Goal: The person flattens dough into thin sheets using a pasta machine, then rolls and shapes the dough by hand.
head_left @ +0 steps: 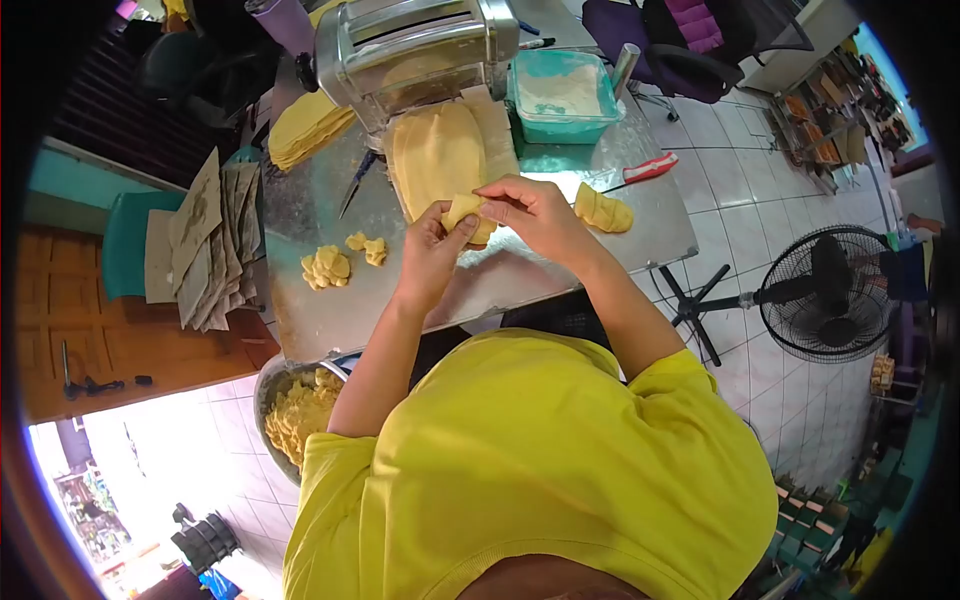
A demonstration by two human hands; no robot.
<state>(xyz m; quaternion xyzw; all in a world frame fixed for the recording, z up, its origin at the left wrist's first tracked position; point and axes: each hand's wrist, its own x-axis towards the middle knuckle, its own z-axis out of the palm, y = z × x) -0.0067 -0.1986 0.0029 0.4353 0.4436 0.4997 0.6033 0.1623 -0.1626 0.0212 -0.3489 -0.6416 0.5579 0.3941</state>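
Note:
Between my two hands is a small piece of yellow dough point(464, 208), held above the near end of a flat dough sheet point(436, 150). My left hand point(432, 250) grips it from the left, thumb on top. My right hand point(535, 215) pinches its upper right edge with thumb and fingers. The sheet lies in front of a metal pasta machine point(420, 50). Small dough scraps point(326, 268) sit on the table left of my hands. A thicker dough lump point(604, 210) rests to the right.
A teal tub of white flour point(562, 95) stands behind my right hand, near a red-handled knife point(650, 168). Scissors point(358, 182) and stacked dough sheets point(308, 130) lie left of the machine. A bowl of dough point(300, 415) is below the table's left edge. A fan point(830, 293) stands right.

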